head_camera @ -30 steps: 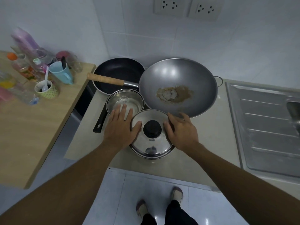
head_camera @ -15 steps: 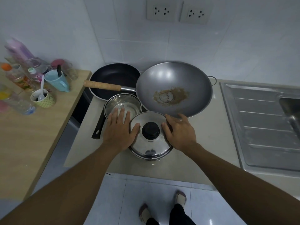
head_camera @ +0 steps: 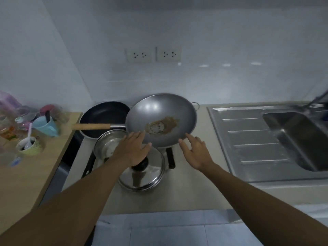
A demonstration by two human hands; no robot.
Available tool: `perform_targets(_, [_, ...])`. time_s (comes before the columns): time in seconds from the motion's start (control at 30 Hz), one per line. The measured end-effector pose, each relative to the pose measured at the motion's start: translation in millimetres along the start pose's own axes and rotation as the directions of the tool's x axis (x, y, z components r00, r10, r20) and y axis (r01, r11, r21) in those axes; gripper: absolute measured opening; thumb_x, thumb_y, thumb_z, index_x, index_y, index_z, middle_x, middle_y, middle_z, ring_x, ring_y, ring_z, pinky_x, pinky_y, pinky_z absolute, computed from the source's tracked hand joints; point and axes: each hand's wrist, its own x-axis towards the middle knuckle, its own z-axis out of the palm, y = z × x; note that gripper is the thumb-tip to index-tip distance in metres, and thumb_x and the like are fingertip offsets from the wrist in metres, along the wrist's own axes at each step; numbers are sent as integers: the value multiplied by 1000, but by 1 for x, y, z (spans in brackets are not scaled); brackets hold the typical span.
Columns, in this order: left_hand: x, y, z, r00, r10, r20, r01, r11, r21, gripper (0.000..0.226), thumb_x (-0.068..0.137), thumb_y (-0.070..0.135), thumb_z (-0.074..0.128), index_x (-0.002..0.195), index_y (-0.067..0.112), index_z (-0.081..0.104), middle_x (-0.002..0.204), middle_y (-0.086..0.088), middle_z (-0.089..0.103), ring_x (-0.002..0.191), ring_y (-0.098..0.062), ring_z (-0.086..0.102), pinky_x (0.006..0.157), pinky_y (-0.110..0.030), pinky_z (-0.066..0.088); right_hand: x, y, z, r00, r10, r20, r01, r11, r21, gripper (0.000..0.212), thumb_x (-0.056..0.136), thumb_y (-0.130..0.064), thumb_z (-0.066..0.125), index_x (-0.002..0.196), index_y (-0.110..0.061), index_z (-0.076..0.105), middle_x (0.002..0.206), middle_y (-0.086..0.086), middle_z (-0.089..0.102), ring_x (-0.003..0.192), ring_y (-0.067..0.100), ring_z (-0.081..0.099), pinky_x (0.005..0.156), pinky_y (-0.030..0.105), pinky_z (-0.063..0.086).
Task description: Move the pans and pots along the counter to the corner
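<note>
A lidded steel pot (head_camera: 145,176) with a black knob stands at the front of the beige counter (head_camera: 195,189). Behind it lies a grey wok (head_camera: 160,114) with brown residue and a wooden handle pointing left. A black frying pan (head_camera: 104,114) sits in the back corner, and a small steel saucepan (head_camera: 108,142) stands in front of it. My left hand (head_camera: 132,150) hovers open above the lid, fingers near the wok's front rim. My right hand (head_camera: 196,153) is open too, just right of the pot, fingertips close to the wok's rim. Neither hand holds anything.
A wooden table (head_camera: 26,174) on the left carries a blue cup (head_camera: 46,126), a green bowl with a spoon (head_camera: 29,146) and several bottles. A steel sink with drainboard (head_camera: 257,139) fills the right. Two wall sockets (head_camera: 153,55) sit above the wok.
Both hands have let go of the lidded pot and lifted toward the wok's front rim. The head camera has tilted up and back, showing more wall.
</note>
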Motion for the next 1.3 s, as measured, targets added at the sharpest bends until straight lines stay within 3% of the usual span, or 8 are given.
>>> perform_targets(0.3, [34, 222, 20, 958, 258, 121, -257, 966, -24, 71, 100, 61, 24, 159, 25, 13, 167, 0, 10, 153, -21, 7, 123, -39, 6, -73, 113, -144, 964, 197, -179, -203, 979, -13, 71, 96, -66, 35, 151, -21, 36, 155, 5, 41, 144, 31, 31, 118, 47, 19])
perform_targets(0.47, [33, 363, 45, 899, 414, 142, -412, 910, -43, 70, 98, 64, 29, 155, 24, 26, 163, -2, 25, 149, -22, 23, 119, -37, 18, -127, 191, -233, 914, 303, -269, -318, 948, -13, 81, 92, -74, 28, 154, -22, 33, 160, 3, 34, 147, 29, 27, 120, 51, 19])
perform_targets(0.6, [31, 470, 73, 858, 483, 172, -478, 875, -71, 72, 97, 65, 31, 156, 25, 24, 164, 1, 21, 150, -19, 21, 121, -37, 17, -175, 253, -300, 867, 353, -352, -371, 928, 18, 72, 94, -70, 30, 147, -22, 40, 155, 4, 40, 144, 31, 29, 116, 49, 21])
perform_targets(0.77, [24, 587, 106, 765, 597, 240, -587, 801, -120, 70, 95, 67, 32, 155, 32, 25, 164, 4, 23, 150, -19, 20, 118, -39, 19, -235, 322, -364, 753, 527, -395, -530, 841, 111, 83, 91, -77, 25, 155, -24, 28, 162, 4, 29, 149, 30, 19, 120, 53, 15])
perform_targets(0.9, [24, 677, 129, 698, 663, 272, -665, 741, -99, 72, 95, 67, 29, 157, 31, 19, 166, 5, 16, 152, -20, 14, 120, -41, 11, -270, 371, -408, 646, 629, -432, -617, 764, 190, 85, 89, -79, 25, 157, -27, 25, 164, 2, 24, 152, 28, 11, 122, 51, 8])
perform_targets(1.07, [35, 785, 159, 559, 767, 315, -797, 602, -49, 74, 96, 68, 22, 158, 30, 13, 167, 4, 6, 153, -17, 0, 123, -44, 2, -297, 427, -460, 540, 691, -480, -681, 694, 234, 86, 89, -79, 23, 157, -26, 23, 165, 2, 22, 152, 28, 10, 122, 54, 6])
perform_targets(1.3, [61, 923, 190, 404, 831, 382, -891, 452, -40, 78, 90, 75, 14, 158, 37, 9, 167, 10, -1, 153, -17, -5, 122, -46, -1, -317, 496, -526, 386, 759, -524, -765, 581, 278, 88, 87, -81, 20, 158, -28, 17, 167, 3, 12, 153, 29, 3, 122, 55, 2])
